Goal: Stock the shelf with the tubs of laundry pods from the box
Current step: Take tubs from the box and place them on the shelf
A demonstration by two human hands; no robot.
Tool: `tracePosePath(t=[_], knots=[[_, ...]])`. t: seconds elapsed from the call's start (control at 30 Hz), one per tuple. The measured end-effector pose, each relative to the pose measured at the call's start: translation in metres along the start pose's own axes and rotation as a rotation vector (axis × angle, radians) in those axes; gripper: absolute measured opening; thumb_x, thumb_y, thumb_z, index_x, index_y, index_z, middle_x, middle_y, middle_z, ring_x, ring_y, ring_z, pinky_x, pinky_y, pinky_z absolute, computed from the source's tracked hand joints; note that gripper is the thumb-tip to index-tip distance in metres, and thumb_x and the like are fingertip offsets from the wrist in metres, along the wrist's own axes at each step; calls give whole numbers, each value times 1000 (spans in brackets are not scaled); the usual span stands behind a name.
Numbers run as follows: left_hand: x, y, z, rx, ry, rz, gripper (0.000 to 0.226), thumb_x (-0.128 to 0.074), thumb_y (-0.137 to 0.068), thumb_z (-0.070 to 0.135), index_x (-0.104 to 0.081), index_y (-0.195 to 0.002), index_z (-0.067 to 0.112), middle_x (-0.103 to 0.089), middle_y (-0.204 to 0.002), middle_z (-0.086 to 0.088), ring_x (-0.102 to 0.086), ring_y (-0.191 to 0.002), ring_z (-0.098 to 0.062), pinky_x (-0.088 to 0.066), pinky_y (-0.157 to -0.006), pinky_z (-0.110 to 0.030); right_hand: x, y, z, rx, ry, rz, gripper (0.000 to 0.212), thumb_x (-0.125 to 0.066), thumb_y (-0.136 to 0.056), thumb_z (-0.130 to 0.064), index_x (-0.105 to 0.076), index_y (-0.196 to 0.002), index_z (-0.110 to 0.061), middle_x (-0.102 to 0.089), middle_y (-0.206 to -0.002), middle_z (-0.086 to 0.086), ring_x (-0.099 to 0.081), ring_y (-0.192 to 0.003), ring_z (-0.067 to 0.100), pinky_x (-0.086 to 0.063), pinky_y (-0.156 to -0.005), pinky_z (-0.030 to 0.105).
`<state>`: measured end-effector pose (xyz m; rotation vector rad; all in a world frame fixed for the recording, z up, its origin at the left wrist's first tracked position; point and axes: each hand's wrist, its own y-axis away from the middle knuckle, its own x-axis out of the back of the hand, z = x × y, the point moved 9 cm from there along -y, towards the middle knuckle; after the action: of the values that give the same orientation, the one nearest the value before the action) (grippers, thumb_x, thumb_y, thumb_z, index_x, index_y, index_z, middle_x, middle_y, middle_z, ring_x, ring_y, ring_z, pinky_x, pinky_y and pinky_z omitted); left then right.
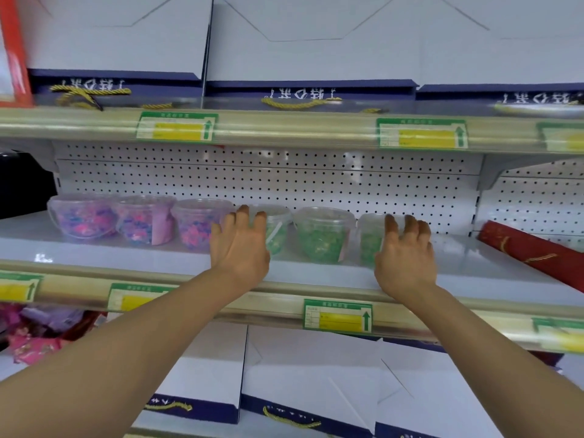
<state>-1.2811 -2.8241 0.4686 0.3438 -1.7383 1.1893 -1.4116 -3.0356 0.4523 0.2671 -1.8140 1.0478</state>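
Several clear tubs of laundry pods stand in a row at the back of the middle shelf. Three on the left hold pink and purple pods. Three on the right hold green pods, and the middle one is in full sight. My left hand is raised with straight fingers in front of the left green tub and hides part of it. My right hand lies the same way against the right green tub. Neither hand grips anything. The box is out of view.
A red wrapped roll lies on the shelf at the right. White and navy gift bags fill the shelf above and the one below. Pink packages sit at lower left. Bare shelf lies between the right green tub and the roll.
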Motion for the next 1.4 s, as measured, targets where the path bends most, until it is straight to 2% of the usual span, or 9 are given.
tracePosePath(t=[0.2, 0.27, 0.37, 0.5, 0.7, 0.83, 1.03, 1.23, 1.4], knots=[[13, 33, 30, -117, -21, -36, 67, -56, -88, 37, -25, -143, 19, -27, -148, -8, -29, -134, -28, -23, -112, -44, 4, 4, 7, 91, 23, -100, 82, -54, -89, -27, 1, -149, -16, 5, -155, 19, 3, -143, 37, -8, -115, 47], [18, 46, 35, -131, -19, -42, 67, -57, -87, 35, -25, -143, 18, -28, -148, -8, -29, -134, -27, -25, -110, -42, 21, 20, -4, 196, 14, 23, 79, -60, -85, -23, -13, -147, -11, -9, -153, 21, -8, -141, 38, -12, -114, 48], [27, 69, 41, -158, -13, -43, 65, -58, -86, 30, -27, -142, 18, -32, -145, -7, -31, -133, -26, -28, -107, -42, 51, 57, -29, 458, -83, 250, 65, -75, -65, -3, -50, -125, 0, -47, -131, 25, -45, -122, 41, -40, -97, 47], [40, 107, 42, -153, 16, -40, 61, -56, -87, 31, -30, -140, 18, -43, -139, -4, -38, -128, -25, -31, -102, -38, 65, 120, -48, 658, -211, 304, 52, -75, -59, 4, -61, -109, 1, -61, -111, 20, -61, -99, 36, -50, -80, 37], [8, 185, 31, -119, 143, -212, 50, -50, -92, 28, -33, -138, 17, -53, -126, -7, -50, -113, -29, -41, -83, -34, 6, 202, -43, 677, -211, 2, 54, -80, -63, -6, -61, -113, 0, -61, -113, 20, -64, -92, 37, -54, -69, 38], [-50, 245, 18, -60, 209, -391, 42, -47, -93, 31, -36, -132, 20, -55, -126, -5, -53, -112, -29, -45, -85, -37, -56, 257, -34, 579, -150, -350, 51, -59, -86, -15, -43, -134, -8, -36, -141, 13, -48, -117, 34, -46, -87, 39], [-145, 345, 6, -4, 342, -675, 37, -46, -94, 34, -41, -129, 23, -55, -127, -1, -52, -116, -24, -44, -83, -33, -130, 347, -20, 454, -137, -640, 52, -56, -88, -25, -37, -136, -15, -33, -138, 7, -49, -116, 31, -45, -87, 36], [-228, 457, -2, 25, 362, -904, 35, -47, -93, 31, -44, -126, 21, -57, -123, 0, -53, -117, -23, -46, -89, -35, -215, 441, 19, 313, -166, -889, 48, -56, -87, -21, -42, -132, -11, -37, -133, 9, -51, -114, 32, -46, -89, 42], [-291, 550, -10, 107, 380, -1085, 32, -49, -91, 27, -49, -121, 17, -61, -116, -7, -59, -107, -27, -45, -85, -33, -288, 520, 54, 211, -118, -1096, 43, -54, -89, -16, -44, -130, -10, -38, -134, 10, -48, -119, 27, -45, -91, 36]])
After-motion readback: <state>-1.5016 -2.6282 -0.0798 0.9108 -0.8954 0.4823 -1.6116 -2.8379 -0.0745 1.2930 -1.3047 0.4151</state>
